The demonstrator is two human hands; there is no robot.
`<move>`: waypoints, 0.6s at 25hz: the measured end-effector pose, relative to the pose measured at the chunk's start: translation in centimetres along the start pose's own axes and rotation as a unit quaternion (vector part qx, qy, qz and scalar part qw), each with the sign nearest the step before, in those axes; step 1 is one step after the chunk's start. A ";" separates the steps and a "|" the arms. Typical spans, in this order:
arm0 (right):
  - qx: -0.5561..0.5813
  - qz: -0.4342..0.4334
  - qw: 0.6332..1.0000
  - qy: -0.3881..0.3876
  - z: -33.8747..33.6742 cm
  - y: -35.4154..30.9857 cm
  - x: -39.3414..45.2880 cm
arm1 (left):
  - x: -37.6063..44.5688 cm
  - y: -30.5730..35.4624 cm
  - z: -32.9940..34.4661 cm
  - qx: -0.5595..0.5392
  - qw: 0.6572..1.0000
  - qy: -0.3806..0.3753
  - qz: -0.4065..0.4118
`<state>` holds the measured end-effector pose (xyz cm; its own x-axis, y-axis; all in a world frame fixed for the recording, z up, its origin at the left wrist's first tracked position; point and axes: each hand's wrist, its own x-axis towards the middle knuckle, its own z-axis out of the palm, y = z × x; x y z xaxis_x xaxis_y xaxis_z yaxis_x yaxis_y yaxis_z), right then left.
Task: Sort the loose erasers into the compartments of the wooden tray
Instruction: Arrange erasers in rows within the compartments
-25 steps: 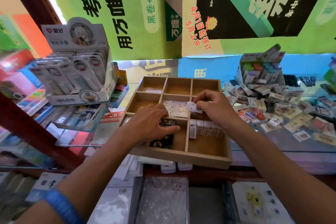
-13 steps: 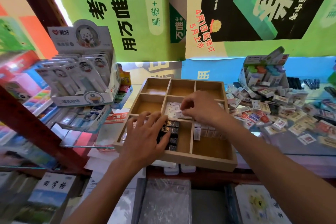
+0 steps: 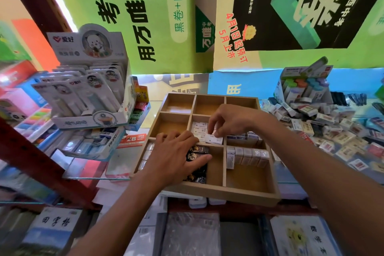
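Note:
A nine-compartment wooden tray (image 3: 220, 192) sits on the glass counter. My right hand (image 3: 232, 120) pinches a white eraser (image 3: 215, 139) at the front right corner of the middle compartment, where other white erasers (image 3: 199, 129) lie flat. My left hand (image 3: 174, 156) rests flat over the black erasers (image 3: 198, 169) in the front middle compartment, thumb against them. A row of white erasers (image 3: 247, 156) stands on edge in the front right compartment. More erasers fill the front left compartment, mostly hidden by my left hand. A heap of loose erasers (image 3: 332, 131) lies to the right of the tray.
A display box of correction tapes (image 3: 89, 89) stands to the left, with a box of erasers (image 3: 95, 143) below it. An open box of coloured erasers (image 3: 303, 87) stands behind the loose heap. Exercise books (image 3: 299, 235) lie on the shelf below the counter.
My right hand moved left from the right-hand compartments to the middle compartment with the white eraser. My left hand spread flat over the black erasers.

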<state>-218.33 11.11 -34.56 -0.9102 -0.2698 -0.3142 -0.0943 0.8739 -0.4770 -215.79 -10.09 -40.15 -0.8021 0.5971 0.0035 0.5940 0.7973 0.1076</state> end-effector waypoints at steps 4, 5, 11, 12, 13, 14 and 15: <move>-0.016 -0.005 1.000 -0.017 -0.3 -0.3 0.2 | 0.2 0.3 -0.1 0.022 1.000 0.013 -0.002; -0.016 -0.008 1.000 -0.021 -0.4 -0.4 0.2 | 0.3 0.4 -0.1 0.031 0.999 0.016 -0.004; -0.093 -0.015 0.994 -0.047 0.5 -0.6 0.7 | 0.6 0.6 0.2 0.028 0.999 0.017 -0.012; -0.107 -0.019 0.993 -0.038 0.7 -0.6 0.7 | 0.6 0.5 0.3 0.025 0.999 0.020 -0.011; -0.112 -0.022 0.993 -0.029 0.9 -0.5 0.7 | 0.6 0.5 0.3 0.021 1.000 0.021 -0.010; -0.111 -0.022 0.993 -0.021 1.0 -0.4 0.6 | 0.7 0.5 0.3 0.019 1.000 0.021 -0.009; -0.107 -0.021 0.994 -0.015 1.0 -0.4 0.6 | 0.7 0.5 0.4 0.018 1.000 0.020 -0.009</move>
<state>-218.39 10.19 -35.41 -0.8914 -0.3165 -0.3244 -0.2176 0.9268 -0.3061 -216.02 -9.24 -40.48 -0.8137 0.5798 0.0417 0.5812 0.8105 0.0725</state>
